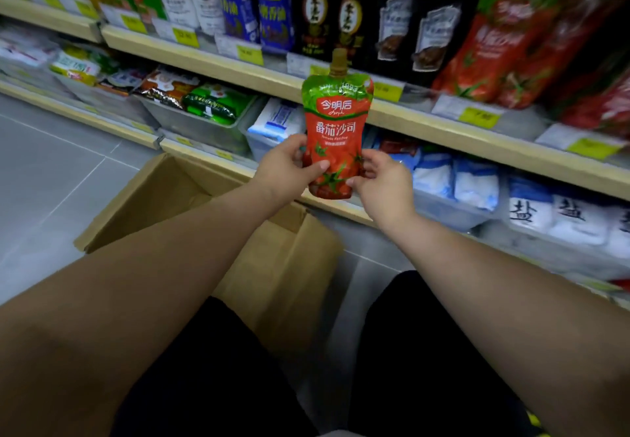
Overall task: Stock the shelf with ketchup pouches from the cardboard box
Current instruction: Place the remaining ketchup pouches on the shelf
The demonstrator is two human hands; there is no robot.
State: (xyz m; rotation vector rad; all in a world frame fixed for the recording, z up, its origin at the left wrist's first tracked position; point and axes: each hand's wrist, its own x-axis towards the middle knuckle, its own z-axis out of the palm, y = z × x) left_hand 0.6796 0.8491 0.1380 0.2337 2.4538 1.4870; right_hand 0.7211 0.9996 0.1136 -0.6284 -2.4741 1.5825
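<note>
A red and green ketchup pouch [335,122] with a spout on top stands upright in the air in front of the shelf. My left hand [285,168] grips its lower left edge and my right hand [383,184] grips its lower right edge. Below my arms an open cardboard box [283,266] sits on the floor against the shelf base; its inside is mostly hidden by my left forearm. More red ketchup pouches [494,51] stand on the upper shelf [426,122] at the right.
Dark sauce bottles [344,10] and blue-labelled bottles [255,10] fill the upper shelf left of the pouches. White salt bags [477,187] and snack packets in bins [204,102] lie on the lower shelf. Grey tiled floor [51,163] spreads to the left.
</note>
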